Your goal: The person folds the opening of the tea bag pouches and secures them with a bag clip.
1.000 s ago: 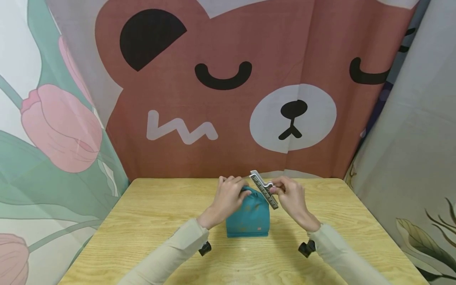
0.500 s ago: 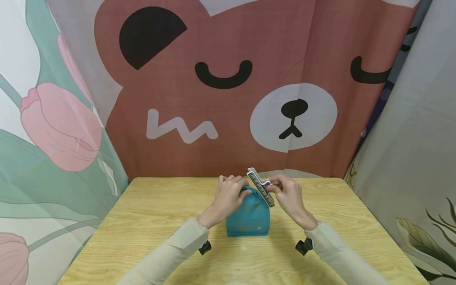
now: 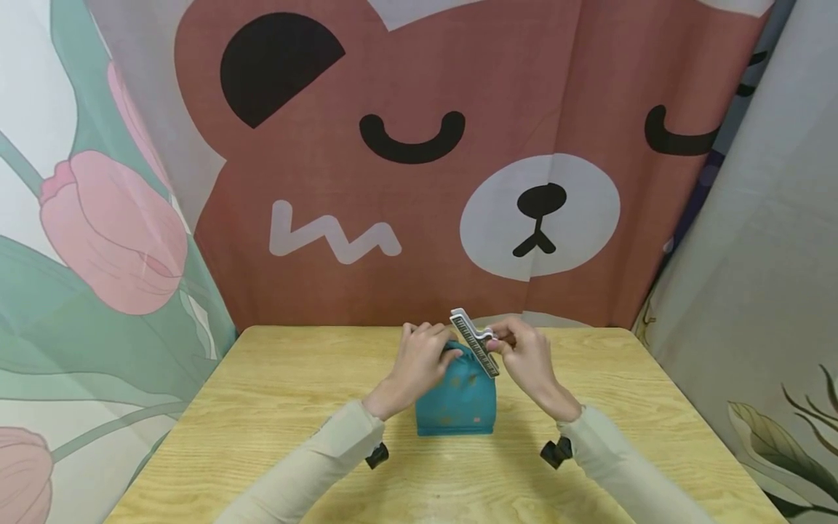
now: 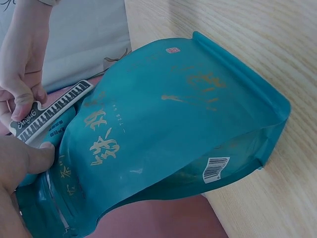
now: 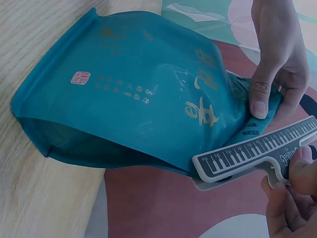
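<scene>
A teal pouch bag point(image 3: 455, 407) with gold lettering stands upright on the table, its top folded over. My left hand point(image 3: 419, 364) grips that folded top, thumb on the near side, as the left wrist view shows with the thumb point(image 4: 42, 157) pressed on the fold. Between thumb and fingers, my right hand point(image 3: 530, 360) pinches a bag clip point(image 3: 473, 342) printed with piano keys. The clip slants along the right side of the fold. In the right wrist view its long bar point(image 5: 257, 148) overlaps the bag's edge, and a second plate shows just below it.
The wooden table point(image 3: 294, 378) reaches back to a curtain point(image 3: 340, 291) with a brown bear face. Patterned curtains hang at the left point(image 3: 111, 233) and right point(image 3: 740, 291). Small black cameras point(image 3: 556, 453) sit at both wrists.
My right hand has shifted left with the bag clip, bringing it over the right part of the bag's folded top. The left hand and the bag have stayed in place.
</scene>
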The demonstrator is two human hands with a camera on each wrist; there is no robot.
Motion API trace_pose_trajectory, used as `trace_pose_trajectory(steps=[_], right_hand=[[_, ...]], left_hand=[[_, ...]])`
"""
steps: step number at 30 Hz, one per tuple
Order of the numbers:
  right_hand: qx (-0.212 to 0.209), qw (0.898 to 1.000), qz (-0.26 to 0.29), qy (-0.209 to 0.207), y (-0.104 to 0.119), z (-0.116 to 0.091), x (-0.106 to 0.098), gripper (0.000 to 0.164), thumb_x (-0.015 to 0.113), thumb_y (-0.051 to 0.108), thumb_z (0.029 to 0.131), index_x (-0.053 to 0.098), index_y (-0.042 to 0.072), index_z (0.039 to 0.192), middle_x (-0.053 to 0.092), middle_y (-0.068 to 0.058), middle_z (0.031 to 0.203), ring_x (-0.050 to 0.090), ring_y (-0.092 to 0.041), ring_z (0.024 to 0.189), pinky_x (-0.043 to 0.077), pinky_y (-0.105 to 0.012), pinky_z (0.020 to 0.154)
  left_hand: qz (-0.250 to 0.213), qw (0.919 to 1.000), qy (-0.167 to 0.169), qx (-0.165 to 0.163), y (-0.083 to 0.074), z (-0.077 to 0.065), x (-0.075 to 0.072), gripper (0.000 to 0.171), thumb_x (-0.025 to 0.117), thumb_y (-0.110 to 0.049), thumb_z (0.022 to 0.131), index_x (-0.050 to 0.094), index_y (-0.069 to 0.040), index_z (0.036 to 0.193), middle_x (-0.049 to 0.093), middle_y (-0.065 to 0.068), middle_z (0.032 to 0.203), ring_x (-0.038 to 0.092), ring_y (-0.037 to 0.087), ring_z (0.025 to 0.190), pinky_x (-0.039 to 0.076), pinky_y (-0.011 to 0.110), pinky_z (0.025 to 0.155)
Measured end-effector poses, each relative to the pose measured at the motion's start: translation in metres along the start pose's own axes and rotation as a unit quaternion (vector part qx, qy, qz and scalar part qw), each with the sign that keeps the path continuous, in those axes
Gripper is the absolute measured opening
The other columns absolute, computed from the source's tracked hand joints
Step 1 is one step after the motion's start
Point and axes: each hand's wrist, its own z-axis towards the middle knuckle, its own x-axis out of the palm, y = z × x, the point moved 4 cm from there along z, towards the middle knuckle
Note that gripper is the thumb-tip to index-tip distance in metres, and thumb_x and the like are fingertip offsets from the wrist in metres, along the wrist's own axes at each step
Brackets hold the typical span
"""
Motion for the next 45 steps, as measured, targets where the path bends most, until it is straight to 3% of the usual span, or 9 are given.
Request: trace_pose_trajectory(steps=[9,15,20,27,36,45], right_hand=[[0.01,0.999,0.032,0.04,0.002,0.001,0.0,0.022,0.078,-0.001,0.08,0.07,0.004,0.1,0.066,-0.002,0.085,0.065,-0.014,0.07,0.051,-0.029,0.06],[0.007,0.997,0.037,0.061,0.001,-0.002,0.0,0.025,0.077,0.001,0.082,0.069,0.003,0.105,0.065,-0.003,0.09,0.065,-0.015,0.074,0.053,-0.031,0.065],[0.007,0.997,0.033,0.068,-0.001,-0.004,0.0,0.023,0.075,0.003,0.086,0.068,0.005,0.108,0.065,-0.003,0.094,0.066,-0.015,0.078,0.054,-0.032,0.068],[-0.007,0.998,0.029,0.064,-0.001,-0.006,-0.001,0.026,0.073,0.004,0.089,0.068,0.005,0.114,0.066,-0.005,0.103,0.066,-0.017,0.084,0.056,-0.034,0.071],[0.014,0.996,0.057,0.065,-0.005,-0.008,-0.001,0.031,0.073,0.003,0.088,0.067,0.001,0.118,0.068,-0.008,0.1,0.069,-0.021,0.083,0.057,-0.037,0.072],[0.02,0.997,0.057,0.039,-0.003,-0.005,-0.002,0.023,0.077,0.002,0.082,0.071,0.002,0.103,0.069,-0.003,0.088,0.067,-0.015,0.073,0.054,-0.031,0.065]], left_hand=[[0.023,0.9994,-0.024,0.011,0.0,-0.002,0.001,0.019,0.076,-0.034,0.087,0.073,-0.016,0.094,0.068,-0.006,0.089,0.055,0.014,0.076,0.033,0.039,0.075],[0.037,0.999,-0.026,0.002,0.001,-0.007,0.002,0.02,0.073,-0.038,0.09,0.075,-0.02,0.098,0.065,-0.003,0.101,0.052,0.021,0.094,0.033,0.045,0.08],[-0.011,0.9997,-0.018,-0.013,0.004,-0.011,0.004,0.022,0.07,-0.036,0.093,0.074,-0.02,0.107,0.055,0.006,0.115,0.045,0.026,0.105,0.038,0.045,0.082],[-0.086,0.9942,-0.033,-0.056,0.011,-0.016,0.006,0.04,0.07,-0.036,0.093,0.062,-0.016,0.126,0.043,0.015,0.128,0.039,0.031,0.113,0.037,0.045,0.092],[-0.172,0.9814,-0.019,-0.083,0.015,-0.02,0.007,0.033,0.066,-0.031,0.096,0.062,-0.015,0.125,0.045,0.008,0.117,0.052,0.021,0.095,0.044,0.039,0.081],[-0.177,0.9812,-0.028,-0.072,0.016,-0.018,0.003,0.021,0.066,-0.023,0.096,0.065,-0.009,0.111,0.048,0.003,0.097,0.048,0.017,0.081,0.043,0.036,0.074]])
